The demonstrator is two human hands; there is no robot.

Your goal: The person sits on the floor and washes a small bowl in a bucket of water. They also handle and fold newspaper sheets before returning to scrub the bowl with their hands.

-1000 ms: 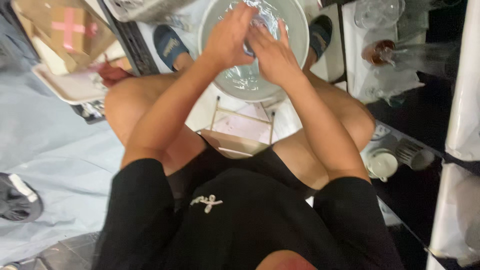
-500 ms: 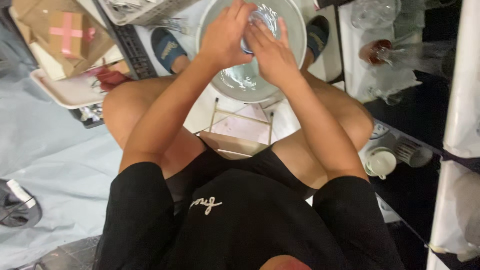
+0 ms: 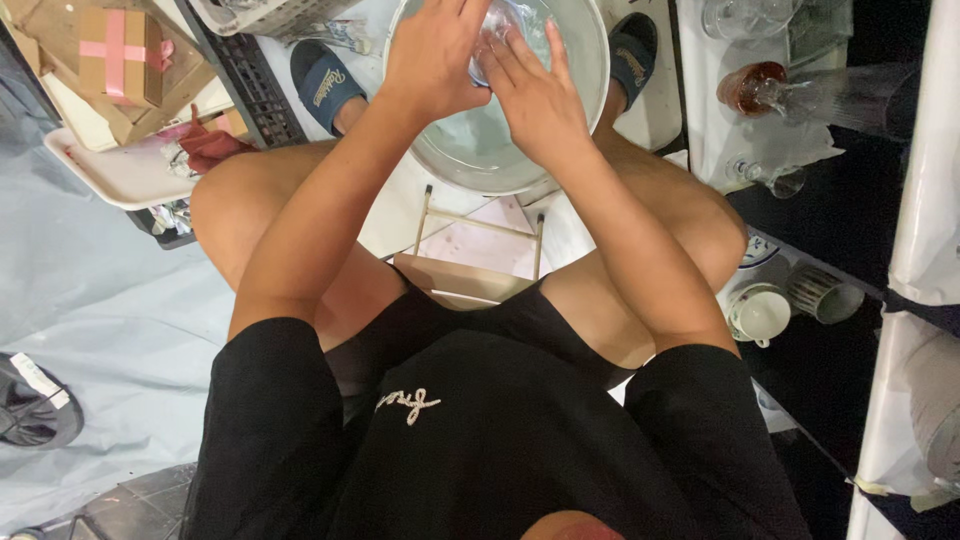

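I sit on a low wooden stool (image 3: 470,275) with a round metal basin (image 3: 590,80) of water on the floor between my feet. Both hands are over the basin. My left hand (image 3: 435,60) wraps around a clear glass (image 3: 500,25) at the top of the view. My right hand (image 3: 535,95) lies against the same glass, fingers spread over its side. Most of the glass is hidden by my fingers.
Blue slippers (image 3: 325,85) are on my feet beside the basin. A white tray (image 3: 110,170) and a taped cardboard box (image 3: 115,50) lie at the left. Glassware (image 3: 770,85) stands on a white cloth at the right, a white cup (image 3: 760,315) lower down.
My hands and the glass have shifted slightly up and left in the view as my head moved; both hands stay on the glass over the basin.
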